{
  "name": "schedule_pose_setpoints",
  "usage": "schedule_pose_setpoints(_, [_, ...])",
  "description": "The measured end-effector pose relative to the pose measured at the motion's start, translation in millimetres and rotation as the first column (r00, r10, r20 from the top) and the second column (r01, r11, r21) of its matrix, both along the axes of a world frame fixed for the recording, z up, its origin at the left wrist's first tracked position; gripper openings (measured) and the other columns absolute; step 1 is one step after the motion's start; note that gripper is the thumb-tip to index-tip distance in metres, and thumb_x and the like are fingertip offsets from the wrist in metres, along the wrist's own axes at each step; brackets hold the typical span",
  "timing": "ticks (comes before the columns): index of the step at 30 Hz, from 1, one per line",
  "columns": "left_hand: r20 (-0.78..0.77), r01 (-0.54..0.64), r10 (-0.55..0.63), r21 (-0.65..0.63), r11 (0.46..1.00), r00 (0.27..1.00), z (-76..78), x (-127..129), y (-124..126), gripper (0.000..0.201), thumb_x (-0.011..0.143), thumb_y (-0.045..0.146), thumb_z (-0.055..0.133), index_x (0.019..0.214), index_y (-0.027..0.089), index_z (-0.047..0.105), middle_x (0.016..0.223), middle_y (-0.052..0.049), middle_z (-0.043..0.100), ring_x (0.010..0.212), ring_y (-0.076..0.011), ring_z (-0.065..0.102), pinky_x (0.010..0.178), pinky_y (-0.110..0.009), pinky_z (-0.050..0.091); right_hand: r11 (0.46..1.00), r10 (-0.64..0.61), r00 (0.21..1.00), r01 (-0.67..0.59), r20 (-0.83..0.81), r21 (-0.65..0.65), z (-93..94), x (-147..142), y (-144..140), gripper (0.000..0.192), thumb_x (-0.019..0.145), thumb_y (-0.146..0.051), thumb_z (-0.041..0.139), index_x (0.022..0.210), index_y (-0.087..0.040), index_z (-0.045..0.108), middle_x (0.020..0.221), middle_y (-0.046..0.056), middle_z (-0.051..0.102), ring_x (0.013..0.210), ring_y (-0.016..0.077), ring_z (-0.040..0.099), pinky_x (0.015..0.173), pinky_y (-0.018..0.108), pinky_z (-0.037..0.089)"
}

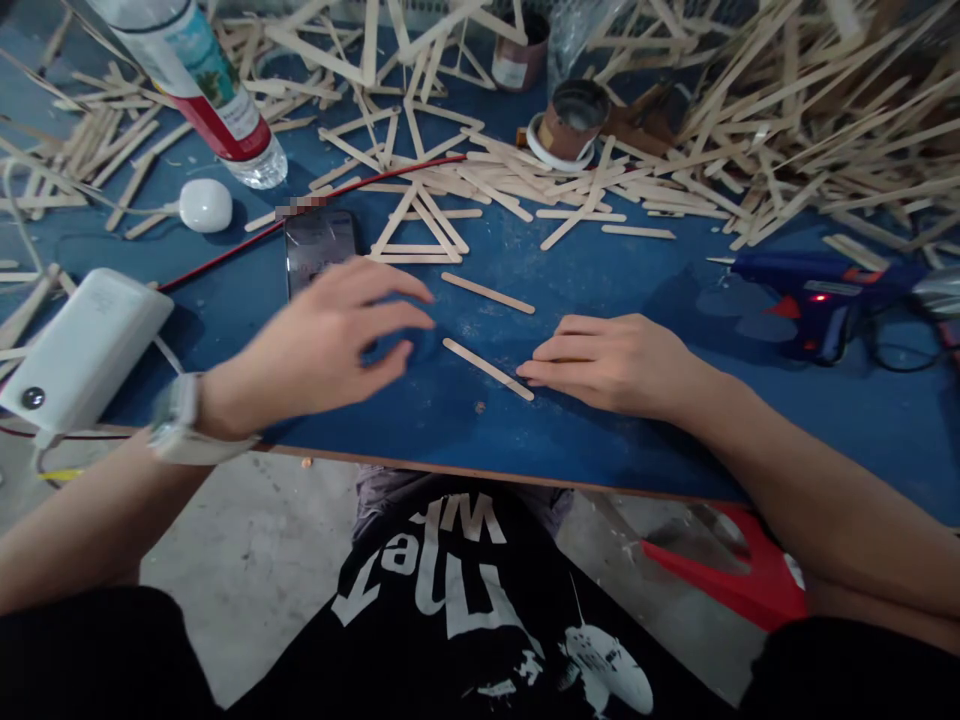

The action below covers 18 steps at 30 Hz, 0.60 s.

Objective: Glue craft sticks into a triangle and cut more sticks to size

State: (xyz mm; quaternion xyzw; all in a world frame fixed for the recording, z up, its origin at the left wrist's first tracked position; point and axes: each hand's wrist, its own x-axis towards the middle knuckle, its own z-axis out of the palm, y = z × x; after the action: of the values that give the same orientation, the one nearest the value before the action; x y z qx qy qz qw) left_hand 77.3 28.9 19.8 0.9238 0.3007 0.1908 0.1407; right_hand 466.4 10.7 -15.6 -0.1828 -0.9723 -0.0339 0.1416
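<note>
From the head camera, your right hand [611,362] lies flat and low on the blue table [675,330], fingers drawn close together, its fingertips touching the near end of a wooden stick [487,369] that lies slantwise between your two hands; it presses on the stick rather than grips it. Your left hand [330,340] hovers just left of that stick, fingers spread wide and holding nothing, with a watch [174,418] on its wrist. A second stick [488,293] lies loose a little farther from you, near the first but apart from it. Beyond it sits a triangle of sticks [420,232], with a dark phone [319,248] just to its left, partly behind your left fingers. A white power bank [82,345] rests at the table's left edge, a blue glue gun [817,295] stands well off to the right, and a heap of loose sticks [787,120] fills the far right.
</note>
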Motion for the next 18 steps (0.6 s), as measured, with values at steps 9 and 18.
schedule_pose_setpoints(9, [-0.037, 0.293, -0.296, -0.070, 0.953, 0.954, -36.5, 93, 21, 0.023, 0.114, 0.010, 0.062, 0.111, 0.017, 0.083, 0.119, -0.012, 0.085, 0.119, -0.0321, 0.078, 0.102, -0.046, 0.060, 1.000, -0.016, 0.998, 0.017, 0.060, -0.021, 4.5, 6, 2, 0.022, 0.123, -0.021, 0.068, 0.129, -0.027, 0.088, 0.116, 0.003, 0.091, 0.097, 0.0195, 0.077, 0.075, 0.032, 0.061])
schedule_pose_setpoints(18, [0.037, 0.222, -0.221, -0.025, 0.975, 0.975, -50.8, 86, 5, 0.023, 0.120, 0.013, 0.061, 0.115, 0.017, 0.083, 0.126, -0.012, 0.083, 0.111, -0.0284, 0.070, 0.094, -0.044, 0.053, 0.999, -0.033, 0.999, 0.034, 0.030, -0.027, 9.1, 9, 8, 0.026, 0.126, -0.019, 0.062, 0.128, -0.024, 0.087, 0.112, 0.006, 0.090, 0.096, 0.0194, 0.076, 0.070, 0.030, 0.057])
